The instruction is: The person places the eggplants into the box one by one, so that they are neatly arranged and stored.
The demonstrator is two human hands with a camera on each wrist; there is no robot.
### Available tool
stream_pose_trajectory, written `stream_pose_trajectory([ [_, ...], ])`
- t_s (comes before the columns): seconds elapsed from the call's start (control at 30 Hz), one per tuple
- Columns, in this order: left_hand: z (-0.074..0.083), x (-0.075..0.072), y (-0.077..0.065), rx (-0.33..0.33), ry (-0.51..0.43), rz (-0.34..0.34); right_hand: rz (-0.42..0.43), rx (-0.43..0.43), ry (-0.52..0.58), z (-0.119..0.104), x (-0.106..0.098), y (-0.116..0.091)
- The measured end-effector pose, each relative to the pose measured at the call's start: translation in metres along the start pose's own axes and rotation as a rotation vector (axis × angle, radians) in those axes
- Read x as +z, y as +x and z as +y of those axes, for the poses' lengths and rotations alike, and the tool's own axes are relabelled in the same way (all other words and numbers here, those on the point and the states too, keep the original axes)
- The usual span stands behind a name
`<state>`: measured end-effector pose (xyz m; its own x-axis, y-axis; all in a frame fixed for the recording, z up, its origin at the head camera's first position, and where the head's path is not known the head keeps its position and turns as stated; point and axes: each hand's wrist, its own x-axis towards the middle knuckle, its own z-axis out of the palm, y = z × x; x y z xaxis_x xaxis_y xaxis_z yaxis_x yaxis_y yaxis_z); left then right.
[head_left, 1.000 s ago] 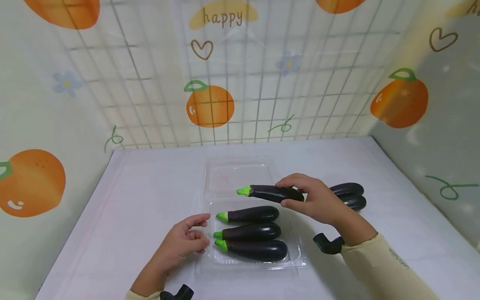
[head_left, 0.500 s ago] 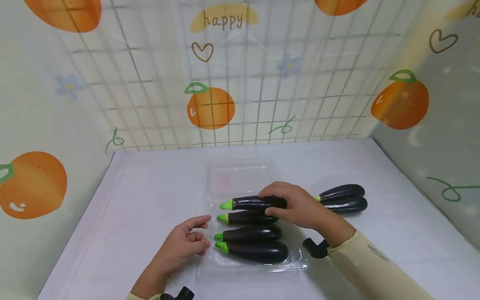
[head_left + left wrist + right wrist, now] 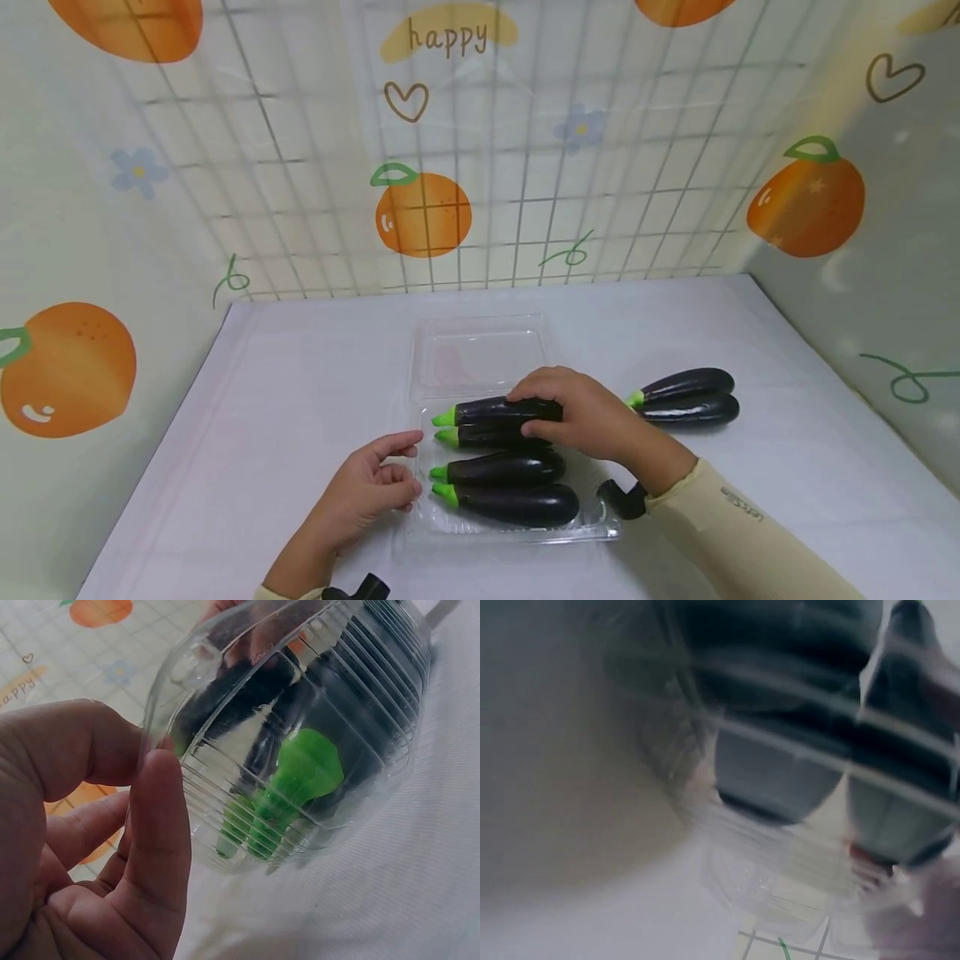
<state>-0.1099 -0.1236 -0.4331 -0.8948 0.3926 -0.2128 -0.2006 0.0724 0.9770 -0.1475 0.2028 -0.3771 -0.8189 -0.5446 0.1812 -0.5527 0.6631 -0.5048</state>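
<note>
A clear plastic clamshell box [image 3: 592,532] sits on the table with three dark eggplants lying side by side in it, their green stems pointing left. My right hand [image 3: 585,417] grips another eggplant [image 3: 480,410] by its thick end, low at the back of the box, right against the rearmost one [image 3: 491,436]. My left hand [image 3: 375,479] is at the box's left side. In the left wrist view its thumb [image 3: 159,817] and forefinger pinch the ribbed plastic wall [image 3: 225,780]. The right wrist view is blurred, with dark eggplant ends [image 3: 780,772] seen through the plastic.
The box's clear lid [image 3: 480,358] lies folded back behind it. Two more eggplants [image 3: 690,396] lie together on the white tabletop [image 3: 315,367] to the right, beyond my right wrist. A printed cloth [image 3: 502,175] with oranges hangs around the table's back and sides.
My right hand has carried the eggplant left and down into the back of the box, beside the others. The left hand has stayed at the box's side.
</note>
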Motion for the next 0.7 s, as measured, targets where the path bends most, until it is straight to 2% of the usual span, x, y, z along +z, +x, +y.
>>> stream_pose_trajectory([
  [0.3, 0.0013, 0.0008, -0.0008, 0.010, 0.000, -0.007, 0.068, -0.008, -0.087, -0.0008, 0.0045, -0.0003],
  [0.7, 0.0002, 0.0011, -0.0015, 0.017, -0.008, -0.005, 0.086, -0.029, -0.082, -0.0026, 0.0013, -0.0052],
])
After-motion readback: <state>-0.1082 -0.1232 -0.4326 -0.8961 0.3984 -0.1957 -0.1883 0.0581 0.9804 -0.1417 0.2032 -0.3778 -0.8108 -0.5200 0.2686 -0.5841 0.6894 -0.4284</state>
